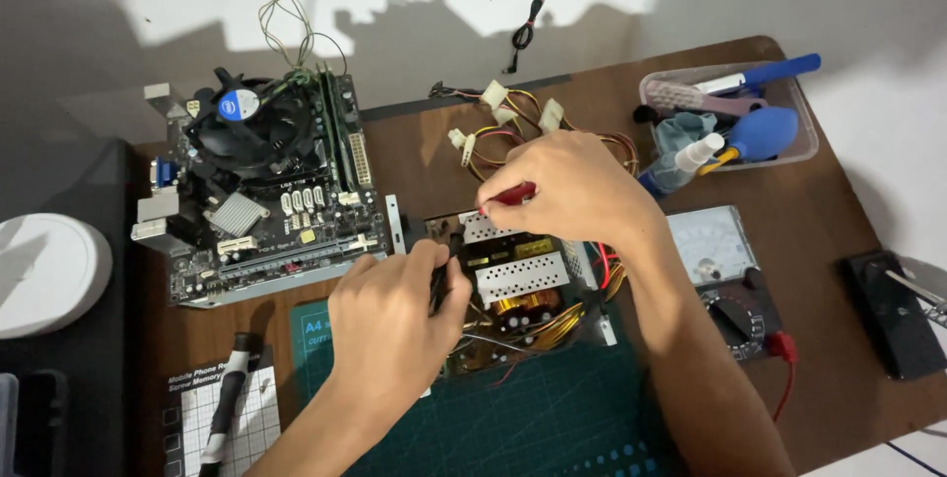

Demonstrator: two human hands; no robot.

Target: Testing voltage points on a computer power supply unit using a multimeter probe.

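Lying opened on the green cutting mat (552, 418) at the middle of the brown table (838, 240): a power supply board (518, 285) with perforated heat sinks and copper coils, wire bundle (513, 122) trailing off behind. Gripping its left edge, the left hand (395, 324), fingers curled tight around the board's rim. Pinching a red-handled screwdriver (513, 193) above the board's far side, the right hand (567, 186), fingers closed on the handle. Sitting to the left, a motherboard (261, 191) with a round fan. Resting to the right, an analog multimeter (725, 275). Standing further back, a clear plastic tray (804, 137) holding a blue blower and brushes.
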